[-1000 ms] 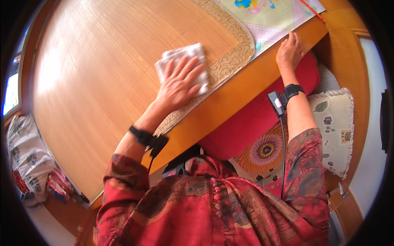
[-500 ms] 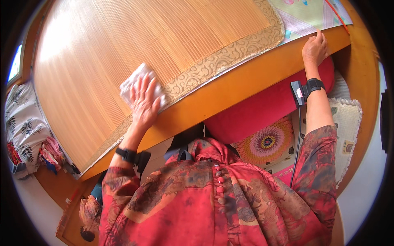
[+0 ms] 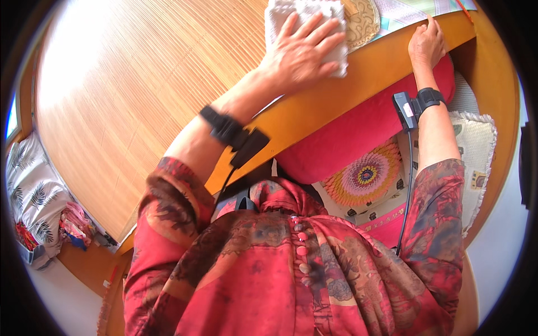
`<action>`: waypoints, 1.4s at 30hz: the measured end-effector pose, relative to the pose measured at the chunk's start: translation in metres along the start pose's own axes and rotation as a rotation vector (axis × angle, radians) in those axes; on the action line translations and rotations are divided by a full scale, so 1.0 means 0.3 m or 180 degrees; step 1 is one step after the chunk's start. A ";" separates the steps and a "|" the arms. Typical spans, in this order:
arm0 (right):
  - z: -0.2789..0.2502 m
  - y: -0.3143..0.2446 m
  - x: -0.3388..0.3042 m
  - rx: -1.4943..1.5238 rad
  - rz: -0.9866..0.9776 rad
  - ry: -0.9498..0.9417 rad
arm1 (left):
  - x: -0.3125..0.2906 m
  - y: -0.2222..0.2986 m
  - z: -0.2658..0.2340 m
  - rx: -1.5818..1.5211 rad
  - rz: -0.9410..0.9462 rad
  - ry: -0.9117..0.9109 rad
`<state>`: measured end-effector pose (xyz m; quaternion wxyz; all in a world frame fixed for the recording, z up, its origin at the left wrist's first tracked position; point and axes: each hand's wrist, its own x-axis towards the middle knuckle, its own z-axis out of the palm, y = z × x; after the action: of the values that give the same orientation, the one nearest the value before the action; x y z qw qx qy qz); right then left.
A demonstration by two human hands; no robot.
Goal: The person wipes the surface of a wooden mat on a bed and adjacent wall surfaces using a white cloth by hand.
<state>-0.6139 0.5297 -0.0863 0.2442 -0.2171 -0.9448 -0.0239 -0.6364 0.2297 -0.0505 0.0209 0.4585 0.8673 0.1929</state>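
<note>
The folded white textured cloth point(image 3: 336, 55) lies at 12 to 1 o'clock, on the edge of the slatted tan bamboo mat point(image 3: 140, 101), its near corner reaching the orange-brown wooden rail point(image 3: 330, 101). The left hand point(image 3: 297, 59) rests flat upon it, grip spread, fingers fanned and pinching nothing. The right hand point(image 3: 427, 47), at 2 o'clock, touches the rail with fingers bent; whether that grip pinches the wood I cannot tell.

Since only the palm holds the cloth, a sideways push could ruck it or let it slide out from under the fingers. Pressure so near the border could also lift or shift the mat. The black cable point(image 3: 408, 190) hanging from the right wrist's black strap point(image 3: 430, 97) might snag if that arm swung.

Beyond the rail, toward 2 o'clock, is a smooth crimson seat point(image 3: 347, 140), with a round flower-patterned cushion point(image 3: 364, 173) at 3 o'clock and a cream frilled pad point(image 3: 476, 151) farther out. White leaf-printed fabric point(image 3: 33, 179) lies at 9 o'clock. Below it, toward 8, what may be a grey box point(image 3: 36, 256) seems to hold red cloth; its inside is too small to read.
</note>
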 end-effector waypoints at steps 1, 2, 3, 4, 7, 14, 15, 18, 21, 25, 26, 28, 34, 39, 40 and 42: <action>0.000 0.005 0.005 0.0004 0.0015 -0.0014 | -0.053 -0.004 -0.019 -0.0001 0.0055 -0.0096; 0.003 0.009 0.007 0.0006 -0.0009 0.0005 | -0.116 0.002 -0.036 -0.0129 0.0015 -0.0190; 0.007 -0.002 0.009 0.0043 -0.0035 0.0027 | -0.189 0.000 -0.081 -0.0222 -0.0089 -0.0384; 0.009 -0.010 0.008 0.0063 0.0027 -0.0023 | -0.272 -0.003 -0.118 -0.0308 -0.0207 -0.0530; 0.035 0.015 0.003 -0.0015 0.0009 -0.0017 | -0.548 -0.027 -0.213 -0.0210 -0.0722 -0.1099; 0.058 0.039 0.047 -0.0027 0.0008 0.0114 | -1.297 -0.057 -0.334 0.0250 -0.2170 -0.0850; 0.055 0.035 0.049 0.0006 0.0013 0.0109 | -1.356 -0.053 -0.338 0.0267 -0.2297 -0.0771; 0.034 0.013 0.055 0.0147 0.0077 -0.0114 | -1.432 -0.032 -0.341 0.0395 -0.2512 -0.0470; 0.040 0.057 0.041 0.0621 -0.0139 0.0069 | -1.390 -0.019 -0.331 0.0386 -0.2570 -0.0508; -0.013 0.037 0.018 0.1248 -0.0532 0.0214 | -1.336 -0.004 -0.309 0.0375 -0.2530 -0.0482; -0.036 0.015 -0.018 0.1211 -0.0492 0.0183 | -1.310 0.007 -0.301 0.0448 -0.2357 -0.0473; -0.087 -0.060 -0.105 0.1224 -0.0448 0.0183 | -1.224 0.020 -0.289 0.0427 -0.2238 -0.0473; -0.235 -0.228 -0.302 0.1368 -0.0456 -0.0021 | -0.897 0.037 -0.239 0.0024 -0.1611 -0.0292; -0.342 -0.342 -0.339 0.1915 -0.0236 -0.0279 | -0.639 0.046 -0.188 -0.0079 -0.1147 -0.0085; -0.371 -0.355 -0.339 0.2369 0.0126 -0.0747 | -0.598 0.041 -0.172 -0.0056 -0.1078 -0.0028; -0.398 -0.344 -0.345 0.3587 0.0748 -0.1238 | -0.523 0.047 -0.138 -0.0088 -0.0914 0.0010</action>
<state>-0.5221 0.3771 -0.0237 0.1455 -0.1577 -0.8090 0.5472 -0.5434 0.0977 -0.0294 0.0532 0.3290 0.9213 0.2006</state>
